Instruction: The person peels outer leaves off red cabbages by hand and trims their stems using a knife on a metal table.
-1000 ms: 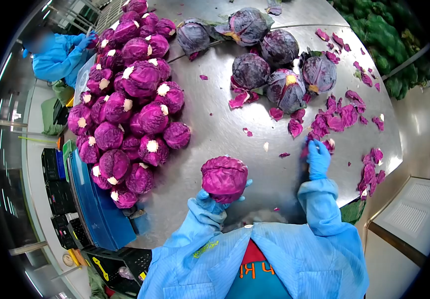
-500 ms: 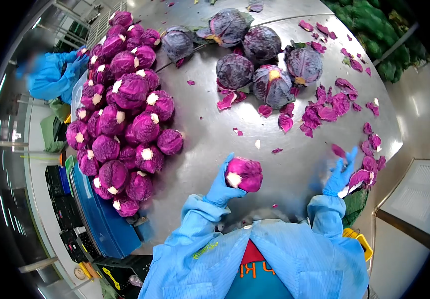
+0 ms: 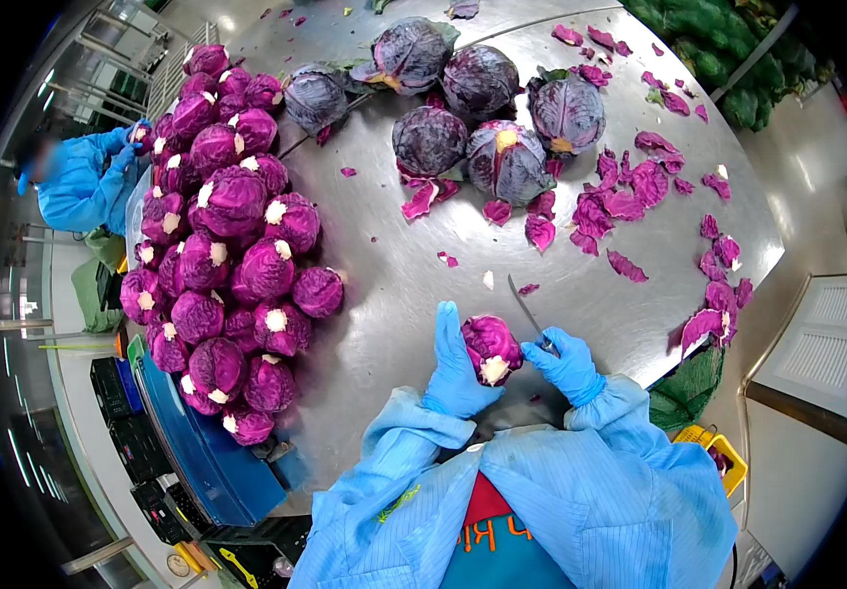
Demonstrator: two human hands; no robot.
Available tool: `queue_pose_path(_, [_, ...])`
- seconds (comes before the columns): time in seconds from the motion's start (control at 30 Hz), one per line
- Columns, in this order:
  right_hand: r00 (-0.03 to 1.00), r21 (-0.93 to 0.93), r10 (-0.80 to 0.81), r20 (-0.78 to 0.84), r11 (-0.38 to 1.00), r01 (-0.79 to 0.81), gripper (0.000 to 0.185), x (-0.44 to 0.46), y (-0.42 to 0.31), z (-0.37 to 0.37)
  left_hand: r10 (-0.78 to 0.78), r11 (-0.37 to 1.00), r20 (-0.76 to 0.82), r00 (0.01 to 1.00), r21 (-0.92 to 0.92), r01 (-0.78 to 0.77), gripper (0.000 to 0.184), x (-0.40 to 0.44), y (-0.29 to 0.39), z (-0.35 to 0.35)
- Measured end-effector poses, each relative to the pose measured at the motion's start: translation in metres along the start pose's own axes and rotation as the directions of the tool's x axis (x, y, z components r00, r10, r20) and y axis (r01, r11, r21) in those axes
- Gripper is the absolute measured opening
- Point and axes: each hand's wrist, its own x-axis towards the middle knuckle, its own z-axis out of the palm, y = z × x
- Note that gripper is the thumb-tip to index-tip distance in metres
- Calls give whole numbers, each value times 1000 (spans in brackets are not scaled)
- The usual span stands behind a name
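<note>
A peeled red cabbage (image 3: 489,339) with a white cut stem sits close in front of my body, over the steel table (image 3: 384,255). My left hand (image 3: 458,371), in a blue glove, cups it from the left with the thumb beneath and the fingers stretched upward. On the cabbage's right side, my gloved right hand (image 3: 568,365) grips a small knife (image 3: 525,306). Its thin curved blade points up and away from me, and most of the handle is hidden in the fingers.
Trimmed red cabbages (image 3: 237,201) are heaped at left. Several darker, untrimmed cabbages (image 3: 507,157) stand at the back. Loose purple leaves (image 3: 625,204) lie at right. Another person (image 3: 84,182) in blue stands beyond the heap. A yellow basket (image 3: 728,461) and green mesh bag (image 3: 686,388) are at lower right.
My right hand has come in from the right, where its fingers were spread near falling leaves, to beside the cabbage. The cabbage has turned, its stem now facing me.
</note>
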Motion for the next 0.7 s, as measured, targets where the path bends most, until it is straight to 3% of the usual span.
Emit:
queue_pose_path(0.1, [999, -39, -48, 20, 998, 49, 40, -1, -6, -5, -129, 971, 76, 989, -193, 142, 127, 1, -13, 12])
queue_pose_path(0.13, [998, -54, -61, 26, 997, 62, 41, -2, -13, -7, -200, 948, 91, 976, -232, 216, 119, 6, -12, 14])
queue_pose_path(0.27, [981, -162, -196, 5, 968, 194, 39, -2, -11, -6, -216, 967, 70, 974, -126, 223, 111, 29, -12, 14])
queue_pose_path(0.4, [937, -406, -347, -31, 861, 305, 39, -1, -7, -4, -244, 969, 120, 962, -18, 248, 123, 40, -12, 18])
queue_pose_path(0.7, [913, -475, -409, -7, 805, 357, 37, 8, -6, -12, -279, 960, 141, 950, 5, 281, 121, 46, -7, 17])
